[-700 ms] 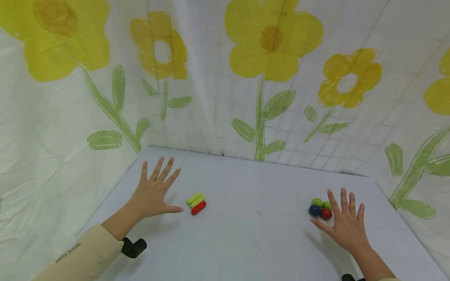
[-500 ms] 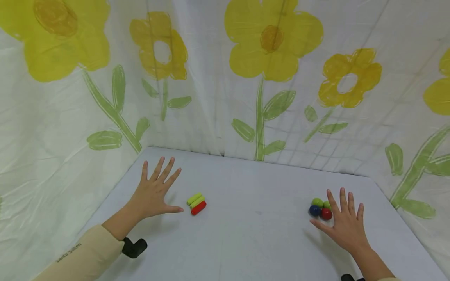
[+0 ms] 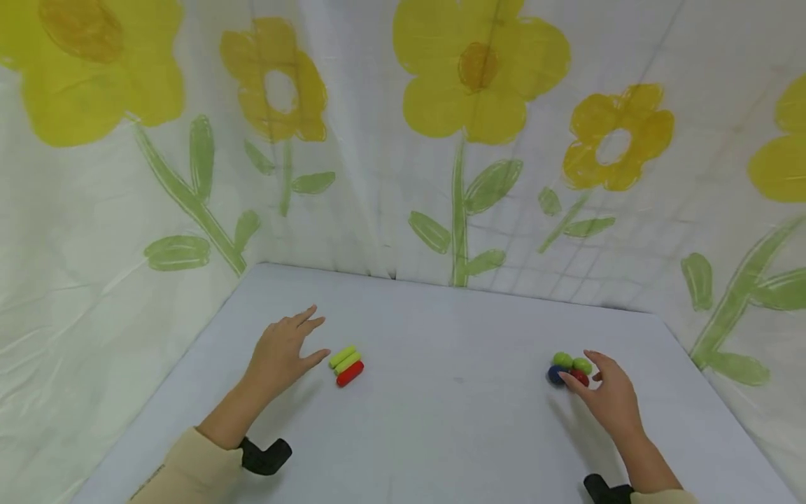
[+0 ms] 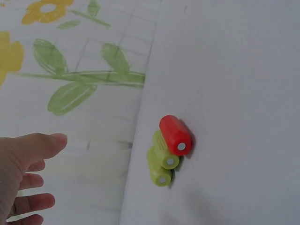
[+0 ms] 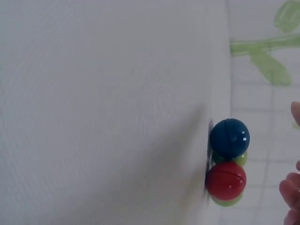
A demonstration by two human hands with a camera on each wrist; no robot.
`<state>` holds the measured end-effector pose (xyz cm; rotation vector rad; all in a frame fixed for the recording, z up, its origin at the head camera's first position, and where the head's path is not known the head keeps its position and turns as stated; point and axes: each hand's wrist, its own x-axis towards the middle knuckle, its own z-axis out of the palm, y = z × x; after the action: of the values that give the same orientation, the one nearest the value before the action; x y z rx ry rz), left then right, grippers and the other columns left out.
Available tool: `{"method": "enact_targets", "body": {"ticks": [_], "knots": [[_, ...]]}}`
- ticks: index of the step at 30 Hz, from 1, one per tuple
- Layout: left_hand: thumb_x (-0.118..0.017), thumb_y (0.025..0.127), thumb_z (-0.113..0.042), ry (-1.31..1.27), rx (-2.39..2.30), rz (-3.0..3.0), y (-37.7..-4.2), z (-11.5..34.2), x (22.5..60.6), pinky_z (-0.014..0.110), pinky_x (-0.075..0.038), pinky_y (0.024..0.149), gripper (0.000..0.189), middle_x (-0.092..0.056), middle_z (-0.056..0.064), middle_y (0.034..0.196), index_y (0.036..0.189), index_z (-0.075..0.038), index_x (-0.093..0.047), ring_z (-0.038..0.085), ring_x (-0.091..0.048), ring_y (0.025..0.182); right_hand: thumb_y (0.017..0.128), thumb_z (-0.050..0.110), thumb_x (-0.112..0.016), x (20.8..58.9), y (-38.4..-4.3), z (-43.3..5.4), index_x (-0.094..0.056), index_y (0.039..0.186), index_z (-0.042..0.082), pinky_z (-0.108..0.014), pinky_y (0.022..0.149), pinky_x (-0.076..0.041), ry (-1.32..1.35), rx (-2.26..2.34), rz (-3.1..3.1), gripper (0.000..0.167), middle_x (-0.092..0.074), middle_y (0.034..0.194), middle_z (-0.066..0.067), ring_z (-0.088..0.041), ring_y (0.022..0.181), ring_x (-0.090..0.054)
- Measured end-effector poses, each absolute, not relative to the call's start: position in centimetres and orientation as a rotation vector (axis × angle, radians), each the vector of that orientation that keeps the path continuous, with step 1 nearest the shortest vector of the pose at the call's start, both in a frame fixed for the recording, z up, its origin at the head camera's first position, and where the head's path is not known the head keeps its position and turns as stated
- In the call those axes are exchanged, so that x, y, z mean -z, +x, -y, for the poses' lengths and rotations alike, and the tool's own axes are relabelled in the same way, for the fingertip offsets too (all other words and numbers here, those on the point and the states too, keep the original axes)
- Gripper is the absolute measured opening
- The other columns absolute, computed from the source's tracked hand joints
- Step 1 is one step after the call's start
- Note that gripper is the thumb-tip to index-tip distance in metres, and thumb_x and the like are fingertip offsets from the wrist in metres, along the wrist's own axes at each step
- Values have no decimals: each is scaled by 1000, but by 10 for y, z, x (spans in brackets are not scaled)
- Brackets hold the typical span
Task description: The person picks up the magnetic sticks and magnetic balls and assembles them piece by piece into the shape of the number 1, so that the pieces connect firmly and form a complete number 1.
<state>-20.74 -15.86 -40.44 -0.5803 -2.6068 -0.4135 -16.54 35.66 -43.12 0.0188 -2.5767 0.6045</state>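
My left hand [image 3: 278,357] hovers left of a small group of short rods, its fingers loosely bent and its thumb toward them. Two rods are yellow-green [image 3: 343,357] and one is red [image 3: 350,374]; they lie side by side. In the left wrist view, the red rod [image 4: 175,135] shows a pale disc on its end. On the right, a blue ball [image 3: 556,376], a red ball [image 3: 579,377] and two green balls [image 3: 562,360] sit clustered. My right hand [image 3: 612,400] is over them, thumb and forefinger curved apart. The right wrist view shows its fingers [image 5: 290,190] clear of the red ball [image 5: 226,181].
Everything lies on a white table [image 3: 428,420]. Behind it and at both sides hangs a white curtain [image 3: 365,210] printed with yellow flowers. A black strap device [image 3: 267,456] is on the left wrist, with another [image 3: 606,490] on the right.
Both hands were spread wide with straight fingers. Now the fingers have bent inward, and the right hand's thumb and forefinger have drawn closer together over the balls. The rods and balls stay on the table.
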Motion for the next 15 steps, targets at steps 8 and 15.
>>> {"method": "enact_targets", "body": {"ticks": [8,15], "knots": [[-81,80,-16,-423,726,2622,-197,147,421,22,-41,49,37,-69,13,111,112,-1,-69,9,-49,58,84,17,-77,439,-168,-349,-55,127,-8,-24,50,-40,-282,-921,2622,54,-59,100,-23,-12,63,-49],[-80,80,-16,-347,820,2649,-194,139,433,22,-40,48,34,-69,12,109,111,-3,-70,10,-48,57,84,16,-77,446,-170,-347,-58,127,-3,-23,50,-39,-390,-1004,2570,51,-58,74,-9,-8,59,-46]]}}
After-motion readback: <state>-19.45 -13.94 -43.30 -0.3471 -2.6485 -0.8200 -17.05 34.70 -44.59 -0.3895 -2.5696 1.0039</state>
